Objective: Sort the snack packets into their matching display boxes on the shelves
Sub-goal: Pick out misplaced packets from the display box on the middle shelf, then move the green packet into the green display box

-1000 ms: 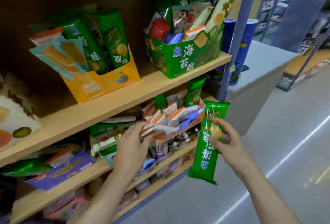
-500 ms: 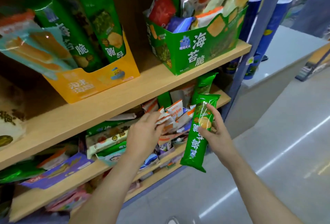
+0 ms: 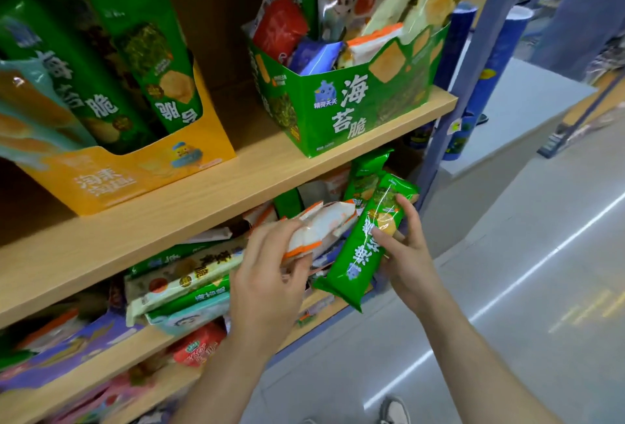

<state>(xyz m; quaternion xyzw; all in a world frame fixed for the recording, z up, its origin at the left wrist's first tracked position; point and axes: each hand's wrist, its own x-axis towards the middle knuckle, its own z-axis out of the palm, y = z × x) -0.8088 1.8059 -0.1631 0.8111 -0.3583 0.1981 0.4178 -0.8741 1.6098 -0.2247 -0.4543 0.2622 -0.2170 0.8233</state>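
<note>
Sorting is mid-pick. The right hand [image 3: 407, 256] pinches a green seaweed packet [image 3: 363, 247] between thumb and fingers, tilted, just off the right end of the middle shelf [image 3: 319, 301]. The left hand [image 3: 267, 285] curls round a white-and-orange packet [image 3: 321, 227] in the jumble there. Next, probably, the green packet goes up into the green display box [image 3: 338, 109] at the right end of the upper shelf [image 3: 236, 193]. Mismatched packets cram that box and may block entry. The yellow display box [image 3: 135, 176] beside it wrongly holds green packets.
</note>
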